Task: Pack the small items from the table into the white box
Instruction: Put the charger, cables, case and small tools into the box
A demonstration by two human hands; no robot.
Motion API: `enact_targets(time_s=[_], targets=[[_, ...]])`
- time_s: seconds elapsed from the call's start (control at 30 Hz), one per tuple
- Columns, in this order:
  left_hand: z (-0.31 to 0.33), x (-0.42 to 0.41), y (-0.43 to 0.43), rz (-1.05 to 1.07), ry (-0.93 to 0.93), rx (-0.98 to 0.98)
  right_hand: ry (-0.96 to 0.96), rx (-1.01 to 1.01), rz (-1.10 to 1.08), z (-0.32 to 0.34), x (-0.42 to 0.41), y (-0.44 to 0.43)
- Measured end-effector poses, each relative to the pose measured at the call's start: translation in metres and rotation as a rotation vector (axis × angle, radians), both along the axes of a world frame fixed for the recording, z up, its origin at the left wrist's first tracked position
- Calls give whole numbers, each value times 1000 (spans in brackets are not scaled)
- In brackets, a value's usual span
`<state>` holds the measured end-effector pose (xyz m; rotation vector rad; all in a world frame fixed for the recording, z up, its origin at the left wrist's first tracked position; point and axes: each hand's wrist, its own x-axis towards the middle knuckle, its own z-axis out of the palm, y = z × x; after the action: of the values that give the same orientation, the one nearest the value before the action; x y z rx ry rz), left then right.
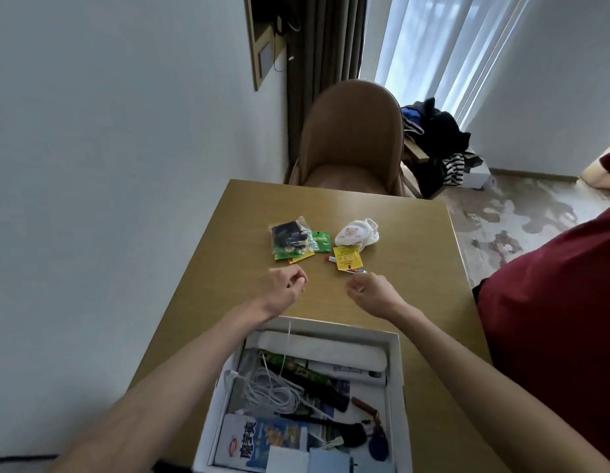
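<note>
Two hands out over the table (423, 302), both just past the far rim of the white box (396, 363), which sits at the near edge with its lid off. My left hand (285, 285) is loosely curled with nothing in it that I can see, and my right hand (370, 291) is the same, fingers half bent, hovering just short of a tiny red, white and blue wrapper (357, 271). Can't tell if it's touching that yet. The rest of the loose stuff sits mid-table toward the far edge: a clear bag (290, 233) with something black inside, green packets (322, 241) tucked partly under it, a yellow sachet (346, 258), and a little white sock (356, 232) with a pig face on it, touching the sachet's far corner. Already in the box are a coiled white cable (273, 389), a blue snack pack (262, 438) and a blue key fob (378, 445). A brown chair (351, 138) is pushed up to the far edge, and someone in a red shirt (553, 319) is along the right edge.
</note>
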<state>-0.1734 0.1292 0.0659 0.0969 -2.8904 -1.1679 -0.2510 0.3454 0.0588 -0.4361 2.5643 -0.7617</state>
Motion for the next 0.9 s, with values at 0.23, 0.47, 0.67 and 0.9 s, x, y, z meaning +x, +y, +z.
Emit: enact_targets(time_s=[0.23, 0.47, 0.67, 0.9], targets=[[-38, -72, -8, -157, -230, -149, 7, 73, -334, -23, -63, -34], [-70, -109, -14, -233, -268, -267, -118, 227, -585, -58, -110, -59], [-79, -132, -7, -208, -186, -273, -234, 3, -644, -70, -108, -43], [-86, -166, 33, -261, -71, -427, -199, -258, -727, -51, -84, 17]])
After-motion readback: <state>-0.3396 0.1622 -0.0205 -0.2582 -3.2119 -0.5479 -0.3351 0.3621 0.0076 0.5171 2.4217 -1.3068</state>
